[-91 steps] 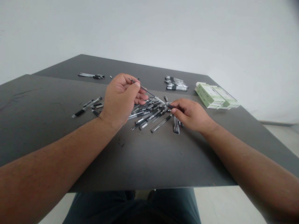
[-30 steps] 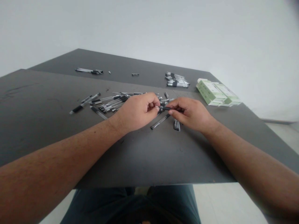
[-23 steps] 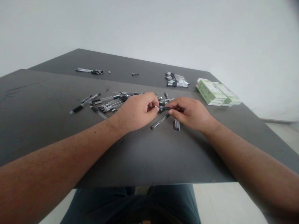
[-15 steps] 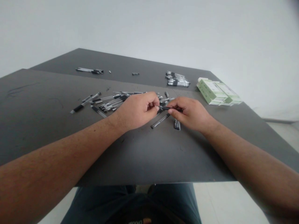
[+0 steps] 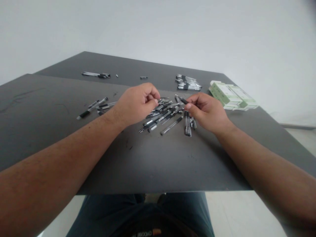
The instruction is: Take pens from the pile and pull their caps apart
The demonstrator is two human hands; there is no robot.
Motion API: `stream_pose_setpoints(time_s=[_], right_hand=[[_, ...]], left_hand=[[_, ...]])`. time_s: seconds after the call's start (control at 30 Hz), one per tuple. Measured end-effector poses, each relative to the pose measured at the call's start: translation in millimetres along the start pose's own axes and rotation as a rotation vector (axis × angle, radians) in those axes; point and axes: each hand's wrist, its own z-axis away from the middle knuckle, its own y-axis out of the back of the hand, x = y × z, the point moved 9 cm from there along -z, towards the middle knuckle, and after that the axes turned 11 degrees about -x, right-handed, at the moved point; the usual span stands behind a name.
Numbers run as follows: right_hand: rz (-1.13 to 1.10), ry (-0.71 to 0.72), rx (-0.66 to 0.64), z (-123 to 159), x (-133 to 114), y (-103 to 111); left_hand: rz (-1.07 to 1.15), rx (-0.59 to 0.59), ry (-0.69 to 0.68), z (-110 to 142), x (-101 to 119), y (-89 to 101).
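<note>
My right hand (image 5: 206, 111) pinches a pen (image 5: 182, 99) by its black grip, and the bare metal tip points up and to the left. My left hand (image 5: 140, 103) is closed, thumb against the curled fingers, apart from that pen; whatever lies between its fingertips is too small to make out. Below and between both hands lies a loose pile of clear pens with black grips (image 5: 160, 117), partly hidden behind my left hand. A few pens (image 5: 188, 125) lie side by side just under my right hand. One pen (image 5: 172, 126) rests at the pile's near edge.
Green and white boxes (image 5: 225, 93) stand at the right. Farther back on the grey table (image 5: 158, 164) lie a stack of pens (image 5: 189, 83), a short cap-like piece (image 5: 144, 77), a tiny pale piece (image 5: 117, 75) and several pens (image 5: 95, 75). More pens (image 5: 92, 108) lie left of the pile.
My hands have drawn apart. The left moved left and slightly up, off the pen's end; the right moved slightly right with the pen, whose tip now shows.
</note>
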Motion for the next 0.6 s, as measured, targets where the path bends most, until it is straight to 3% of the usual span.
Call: stream_pose_setpoints(time_s=[0.2,0.6], right_hand=[[-0.027,-0.057,0.067,-2,17,8],[-0.044,-0.038,0.103,-4,17,12]], left_hand=[[-0.088,-0.042,0.029,-2,-5,-2.4],[-0.171,-0.124,-0.007,0,-3,-14.3]])
